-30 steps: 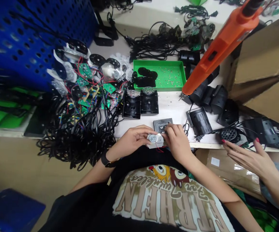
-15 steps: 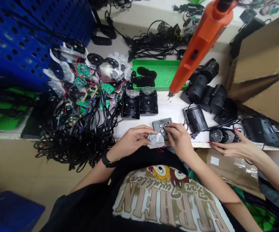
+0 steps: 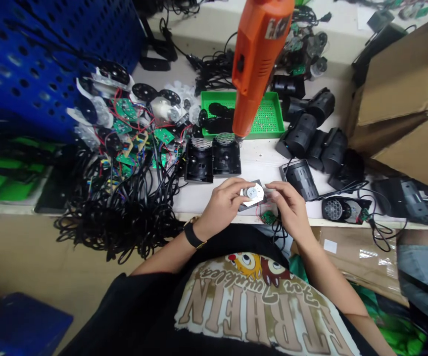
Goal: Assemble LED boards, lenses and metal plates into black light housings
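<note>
Two raised hands: left hand with fingers closed on the white motor mount, now off the tabletop above the dark square plate; right hand with fingers at its rim, grip unclear.

This is an electronics assembly workshop, set up as a working bench rather than a home or office. A long white workbench carries batches of black plastic housings, green circuit boards with red wires, and heaps of black cable. An orange electric screwdriver hangs above a green perforated tray scattered with tiny bits, probably screws. A blue perforated crate and an open cardboard carton flank the bench.
</note>
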`<state>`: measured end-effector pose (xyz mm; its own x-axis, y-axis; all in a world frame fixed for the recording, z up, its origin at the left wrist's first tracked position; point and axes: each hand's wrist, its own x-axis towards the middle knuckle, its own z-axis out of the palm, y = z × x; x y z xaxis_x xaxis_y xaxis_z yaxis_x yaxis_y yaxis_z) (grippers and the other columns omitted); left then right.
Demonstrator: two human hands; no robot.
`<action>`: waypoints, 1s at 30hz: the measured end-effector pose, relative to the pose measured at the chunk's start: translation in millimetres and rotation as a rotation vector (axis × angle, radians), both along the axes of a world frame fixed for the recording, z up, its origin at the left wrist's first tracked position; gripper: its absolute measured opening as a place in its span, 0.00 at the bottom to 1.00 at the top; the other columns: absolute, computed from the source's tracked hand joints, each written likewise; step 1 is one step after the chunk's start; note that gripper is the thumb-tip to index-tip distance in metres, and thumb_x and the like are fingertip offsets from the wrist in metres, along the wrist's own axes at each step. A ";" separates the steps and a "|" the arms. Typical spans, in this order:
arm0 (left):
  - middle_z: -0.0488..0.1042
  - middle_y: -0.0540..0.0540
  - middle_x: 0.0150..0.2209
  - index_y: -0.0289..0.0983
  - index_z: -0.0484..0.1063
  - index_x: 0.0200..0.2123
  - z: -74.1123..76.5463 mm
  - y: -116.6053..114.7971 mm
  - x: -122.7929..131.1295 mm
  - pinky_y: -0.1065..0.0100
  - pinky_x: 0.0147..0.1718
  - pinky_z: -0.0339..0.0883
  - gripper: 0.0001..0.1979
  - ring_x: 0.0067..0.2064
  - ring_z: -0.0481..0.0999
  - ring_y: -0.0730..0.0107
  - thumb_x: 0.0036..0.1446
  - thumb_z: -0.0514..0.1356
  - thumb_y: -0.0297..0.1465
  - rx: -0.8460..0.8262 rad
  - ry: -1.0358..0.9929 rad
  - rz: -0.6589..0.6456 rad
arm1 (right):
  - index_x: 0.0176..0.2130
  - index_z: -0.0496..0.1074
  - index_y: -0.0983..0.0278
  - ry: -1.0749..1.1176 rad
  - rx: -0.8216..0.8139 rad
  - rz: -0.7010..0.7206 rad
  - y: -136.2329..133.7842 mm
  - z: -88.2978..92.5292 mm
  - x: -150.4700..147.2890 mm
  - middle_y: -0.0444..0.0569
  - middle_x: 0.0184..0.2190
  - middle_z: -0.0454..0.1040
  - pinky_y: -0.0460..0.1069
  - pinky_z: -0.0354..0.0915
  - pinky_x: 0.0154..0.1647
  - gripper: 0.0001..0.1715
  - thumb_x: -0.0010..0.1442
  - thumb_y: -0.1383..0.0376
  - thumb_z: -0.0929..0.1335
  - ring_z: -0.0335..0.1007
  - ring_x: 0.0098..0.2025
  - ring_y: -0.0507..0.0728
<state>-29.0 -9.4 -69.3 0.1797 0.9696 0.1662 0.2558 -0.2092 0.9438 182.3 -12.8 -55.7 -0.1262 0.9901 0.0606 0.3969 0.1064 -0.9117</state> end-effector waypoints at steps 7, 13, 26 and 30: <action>0.76 0.44 0.48 0.38 0.76 0.53 0.1 -3.4 4.1 0.64 0.52 0.77 0.18 0.50 0.78 0.68 0.64 0.58 0.17 0.244 0.288 -0.052 | 0.50 0.76 0.60 -0.112 0.047 0.071 -4.6 -10.8 -0.9 0.53 0.51 0.75 0.56 0.73 0.51 0.15 0.68 0.66 0.64 0.75 0.50 0.59; 0.77 0.43 0.47 0.36 0.75 0.55 9.8 -5.9 6.6 0.58 0.52 0.76 0.19 0.50 0.75 0.62 0.64 0.57 0.17 0.305 0.473 -0.036 | 0.51 0.76 0.59 -0.137 0.064 0.100 -5.6 -11.4 -2.0 0.53 0.51 0.74 0.57 0.72 0.56 0.16 0.67 0.68 0.64 0.75 0.53 0.59; 0.77 0.44 0.47 0.39 0.76 0.56 -18.1 -6.8 5.1 0.60 0.52 0.73 0.17 0.50 0.76 0.65 0.67 0.59 0.22 0.321 0.277 0.062 | 0.54 0.77 0.59 -0.079 0.036 0.063 -9.6 -13.2 -2.1 0.53 0.52 0.75 0.57 0.70 0.59 0.18 0.69 0.65 0.64 0.73 0.56 0.59; 0.78 0.45 0.46 0.40 0.76 0.55 -14.6 -8.2 7.8 0.59 0.51 0.73 0.16 0.50 0.76 0.64 0.67 0.59 0.24 0.288 0.280 0.039 | 0.52 0.78 0.59 -0.074 0.024 0.038 -9.7 -12.4 -1.7 0.53 0.51 0.76 0.57 0.70 0.59 0.16 0.69 0.64 0.65 0.74 0.55 0.60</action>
